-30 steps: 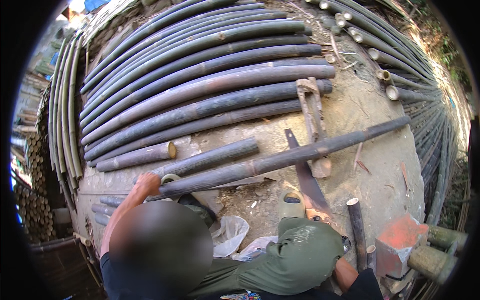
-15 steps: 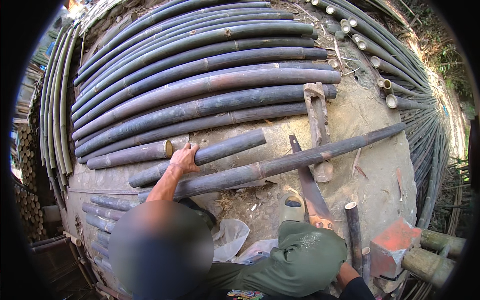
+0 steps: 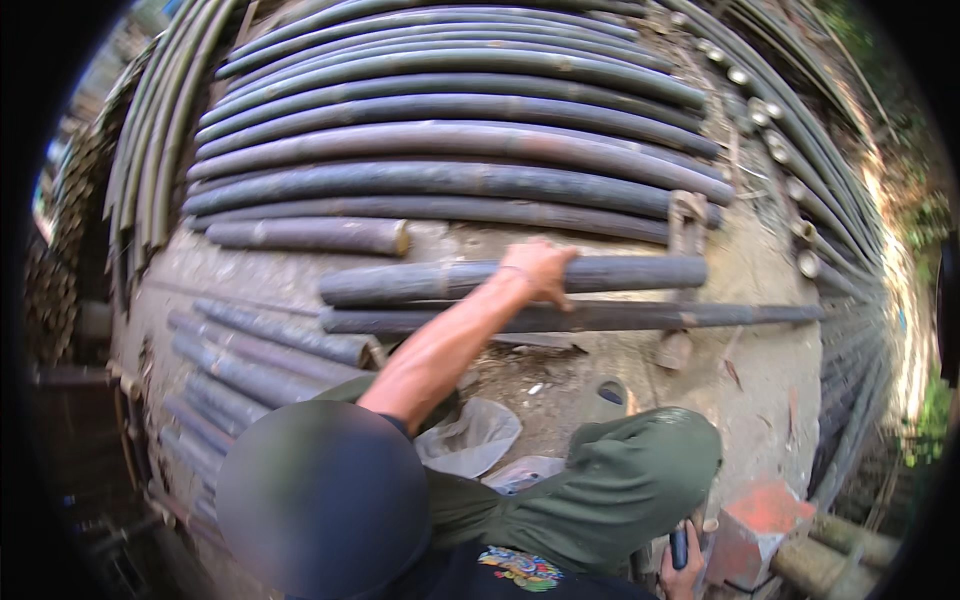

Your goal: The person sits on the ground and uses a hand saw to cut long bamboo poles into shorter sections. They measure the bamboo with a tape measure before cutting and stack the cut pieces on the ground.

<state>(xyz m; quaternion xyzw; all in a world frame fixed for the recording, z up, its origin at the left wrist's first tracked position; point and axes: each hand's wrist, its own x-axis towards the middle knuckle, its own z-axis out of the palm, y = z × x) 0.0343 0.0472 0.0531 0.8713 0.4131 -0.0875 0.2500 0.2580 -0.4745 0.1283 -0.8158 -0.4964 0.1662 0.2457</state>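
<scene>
Bamboo length point(image 3: 625, 273) beside thinner pole point(image 3: 640, 317), end over wooden frame point(image 3: 686, 238)

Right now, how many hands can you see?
2. The left hand grips a dark bamboo piece near the middle; the right hand, at the lower right, holds a small dark object.

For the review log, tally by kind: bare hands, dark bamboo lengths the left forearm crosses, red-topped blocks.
Hands: 2 (left hand, right hand)
Bamboo lengths crossed: 2 (thicker length, thinner length)
Red-topped block: 1
Total: 5
</scene>
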